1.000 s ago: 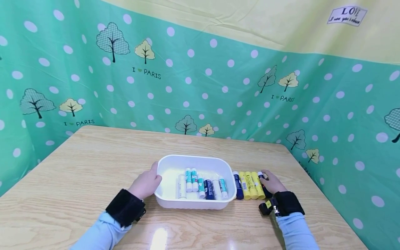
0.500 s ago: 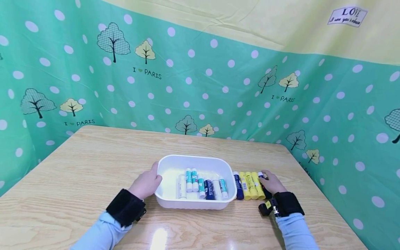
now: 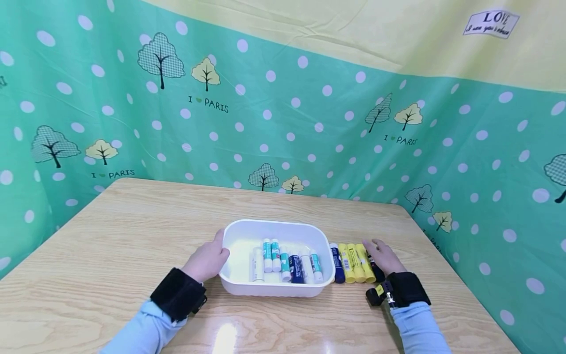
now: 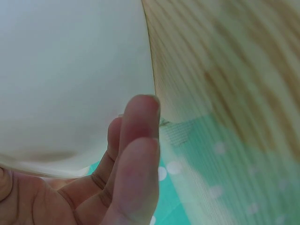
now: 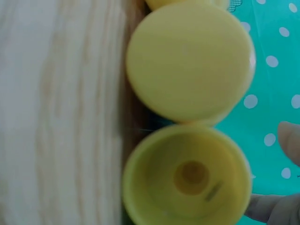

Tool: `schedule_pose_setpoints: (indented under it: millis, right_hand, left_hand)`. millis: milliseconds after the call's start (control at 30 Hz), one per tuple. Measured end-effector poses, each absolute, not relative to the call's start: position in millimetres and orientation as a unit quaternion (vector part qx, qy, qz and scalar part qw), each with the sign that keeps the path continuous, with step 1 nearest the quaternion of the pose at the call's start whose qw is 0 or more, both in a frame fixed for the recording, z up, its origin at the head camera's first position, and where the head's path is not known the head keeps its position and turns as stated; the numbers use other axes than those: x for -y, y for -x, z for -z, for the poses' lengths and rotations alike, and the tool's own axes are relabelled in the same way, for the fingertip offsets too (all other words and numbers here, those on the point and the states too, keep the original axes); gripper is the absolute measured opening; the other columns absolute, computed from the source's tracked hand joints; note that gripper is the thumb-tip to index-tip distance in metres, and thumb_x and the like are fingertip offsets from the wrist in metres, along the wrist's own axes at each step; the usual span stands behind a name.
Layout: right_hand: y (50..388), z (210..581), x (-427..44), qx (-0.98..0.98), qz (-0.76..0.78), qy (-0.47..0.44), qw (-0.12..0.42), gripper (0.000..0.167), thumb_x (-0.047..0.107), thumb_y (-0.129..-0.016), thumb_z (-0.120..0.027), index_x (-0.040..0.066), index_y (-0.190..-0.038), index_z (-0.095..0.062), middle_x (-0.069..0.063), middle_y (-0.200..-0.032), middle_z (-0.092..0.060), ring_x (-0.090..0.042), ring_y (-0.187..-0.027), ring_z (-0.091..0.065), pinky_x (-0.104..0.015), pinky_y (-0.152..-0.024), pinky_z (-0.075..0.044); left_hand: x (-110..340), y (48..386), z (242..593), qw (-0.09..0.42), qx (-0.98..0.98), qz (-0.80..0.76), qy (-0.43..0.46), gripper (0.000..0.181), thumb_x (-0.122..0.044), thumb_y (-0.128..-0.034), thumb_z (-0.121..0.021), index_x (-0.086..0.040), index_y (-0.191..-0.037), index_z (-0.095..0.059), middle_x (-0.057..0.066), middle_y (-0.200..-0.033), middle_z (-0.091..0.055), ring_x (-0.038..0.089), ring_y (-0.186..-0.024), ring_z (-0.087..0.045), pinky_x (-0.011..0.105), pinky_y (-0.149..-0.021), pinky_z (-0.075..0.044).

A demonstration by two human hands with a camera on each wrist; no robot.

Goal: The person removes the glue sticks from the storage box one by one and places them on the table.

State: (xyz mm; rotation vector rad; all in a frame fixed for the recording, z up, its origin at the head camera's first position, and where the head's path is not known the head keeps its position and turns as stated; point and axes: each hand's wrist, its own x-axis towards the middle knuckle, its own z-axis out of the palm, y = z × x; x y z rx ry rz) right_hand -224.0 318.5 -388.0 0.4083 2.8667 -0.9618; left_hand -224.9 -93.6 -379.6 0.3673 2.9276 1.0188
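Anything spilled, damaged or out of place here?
Nothing looks spilled or damaged. Slightly odd: in the right wrist view, one yellow tube shows a hollow end and its yellow neighbour a flat one, as if turned opposite ways.

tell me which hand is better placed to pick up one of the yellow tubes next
Probably the right hand: it is beside the yellow tubes and appears to hold nothing. The left hand holds the opposite end of the white bin, which lies between it and them.
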Motion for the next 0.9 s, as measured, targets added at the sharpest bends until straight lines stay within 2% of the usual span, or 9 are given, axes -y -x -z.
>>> schedule_pose_setpoints:
  millis: [133,233,367,500,733,900]
  right_hand:
    - [223,384,-316,-0.944,0.307,-0.112,0.036,0.087,0.063,-0.082,-0.021,-0.003,-0.136,-0.003,-0.030,-0.137,-0.008,-0.045,-0.125,-0.009,-0.054,-0.100,-0.014]
    - [224,381,-313,-0.959,0.274,-0.064,-0.009,0.084,0.059,-0.084,-0.023,-0.004,-0.136,-0.001,-0.029,-0.139,-0.002,-0.043,-0.127,0.000,-0.055,-0.101,-0.006]
    - [223,379,-303,-0.974,0.211,0.003,-0.083,0.080,0.054,-0.086,-0.028,-0.003,-0.136,-0.004,-0.027,-0.139,-0.001,-0.042,-0.128,0.002,-0.058,-0.098,-0.002]
    - [220,374,-289,-0.978,0.162,0.036,-0.126,0.078,0.054,-0.085,-0.032,0.001,-0.137,-0.006,-0.023,-0.141,0.000,-0.039,-0.129,0.001,-0.061,-0.097,-0.001]
    - [208,357,-257,-0.977,0.123,0.087,-0.153,0.078,0.054,-0.083,-0.037,0.007,-0.138,-0.006,-0.018,-0.143,0.000,-0.032,-0.131,0.003,-0.059,-0.099,0.000]
    - [197,349,-232,-0.978,0.105,0.115,-0.139,0.080,0.056,-0.082,-0.038,0.010,-0.139,-0.006,-0.015,-0.143,-0.002,-0.030,-0.132,0.002,-0.056,-0.101,-0.001]
  left_hand:
    - [93,224,379,0.010,-0.938,-0.327,-0.118,0.050,-0.010,-0.0836,-0.035,0.005,-0.130,-0.021,0.011,-0.062,-0.050,0.015,-0.046,-0.046,0.025,-0.043,-0.034]
    - [93,224,379,0.010,-0.938,-0.327,-0.118,0.051,-0.010,-0.0836,-0.035,0.005,-0.130,-0.020,0.011,-0.063,-0.051,0.015,-0.046,-0.046,0.025,-0.043,-0.034]
    - [93,224,379,0.010,-0.937,-0.328,-0.117,0.051,-0.010,-0.0835,-0.035,0.005,-0.130,-0.020,0.011,-0.064,-0.051,0.015,-0.046,-0.046,0.025,-0.043,-0.034]
    - [93,225,379,0.013,-0.937,-0.329,-0.117,0.051,-0.010,-0.0834,-0.035,0.004,-0.130,-0.020,0.011,-0.064,-0.051,0.015,-0.046,-0.046,0.025,-0.043,-0.035]
    - [96,222,377,0.010,-0.938,-0.328,-0.108,0.051,-0.011,-0.0837,-0.035,0.004,-0.130,-0.020,0.011,-0.063,-0.050,0.016,-0.047,-0.046,0.025,-0.044,-0.034]
    - [95,222,378,0.014,-0.934,-0.340,-0.113,0.052,-0.011,-0.0839,-0.035,0.004,-0.132,-0.019,0.009,-0.061,-0.049,0.015,-0.045,-0.046,0.025,-0.043,-0.034]
